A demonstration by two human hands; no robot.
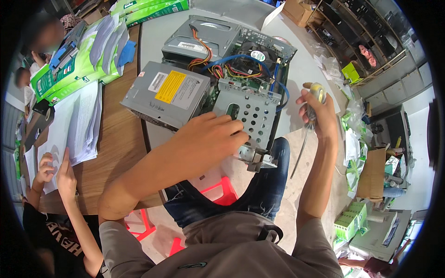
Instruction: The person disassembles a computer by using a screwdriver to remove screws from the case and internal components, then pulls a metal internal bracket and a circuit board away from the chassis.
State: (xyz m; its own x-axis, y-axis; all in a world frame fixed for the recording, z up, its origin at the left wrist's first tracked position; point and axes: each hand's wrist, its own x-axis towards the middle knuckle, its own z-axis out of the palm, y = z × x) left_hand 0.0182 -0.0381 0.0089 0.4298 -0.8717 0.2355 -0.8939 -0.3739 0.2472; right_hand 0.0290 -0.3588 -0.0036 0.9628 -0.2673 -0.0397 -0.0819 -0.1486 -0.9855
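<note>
An opened desktop computer lies in front of me, with a perforated metal drive bracket [262, 116] at its near right. My left hand [215, 136] reaches across and grips this bracket near its left edge, fingers bent and close together. Some fingertips are hidden. Off the computer's right side, my right hand [321, 109] is closed around a screwdriver [317, 91] with a clear yellowish handle. Its long shaft points down, apart from the computer. Left of the bracket sits a grey power supply [185, 104] with a yellow label. Behind are an optical drive [201, 37] and a cooling fan [252, 58] with coloured cables.
At left, a co-worker's hands [65, 178] hold a stack of papers [83, 125] on the wooden table [118, 134]. Green paper packs [69, 76] stand behind. Red stools [222, 190] are below. Shelves [357, 37] and a cardboard box [371, 173] line the right.
</note>
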